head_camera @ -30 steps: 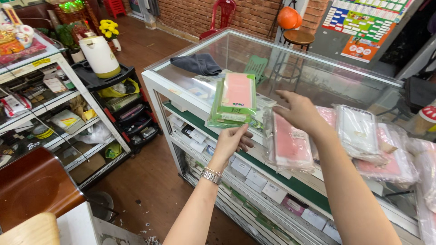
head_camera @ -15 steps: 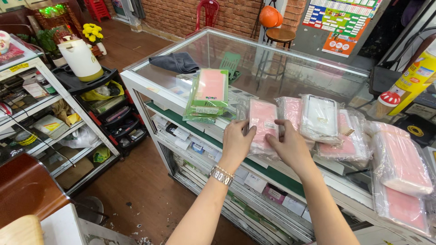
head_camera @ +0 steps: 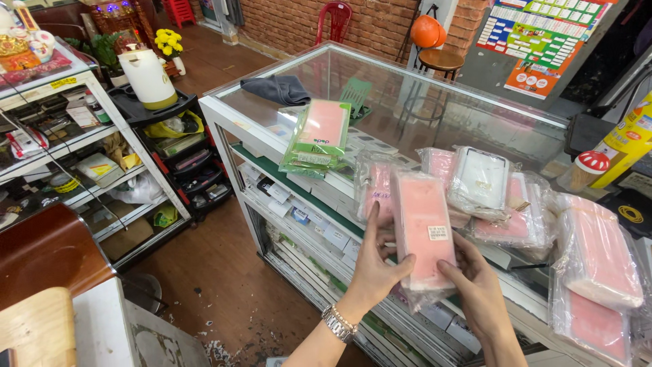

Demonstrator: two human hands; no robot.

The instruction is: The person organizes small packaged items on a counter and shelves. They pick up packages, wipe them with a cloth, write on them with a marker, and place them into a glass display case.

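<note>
Both my hands hold one pink phone case in a clear plastic sleeve [head_camera: 422, 231], upright in front of the glass counter [head_camera: 435, 109]. My left hand [head_camera: 375, 268], with a metal watch on its wrist, grips the case's left side. My right hand [head_camera: 475, 289] supports its lower right corner. Behind the case lie more bagged pink cases [head_camera: 377, 187] and a white one [head_camera: 479, 180]. A stack of green-wrapped pink cases [head_camera: 318, 136] rests further left on the counter.
More bagged pink cases [head_camera: 598, 265] pile up at the counter's right end. A grey cloth [head_camera: 278, 88] and a green comb-like item [head_camera: 356, 95] lie at the far side. A shelf rack [head_camera: 81, 136] with a white kettle [head_camera: 148, 78] stands left. A stool [head_camera: 440, 61] stands behind.
A second ago my hands were spread over separate packs on the counter. They came together on one pink case and lifted it off the pile toward me.
</note>
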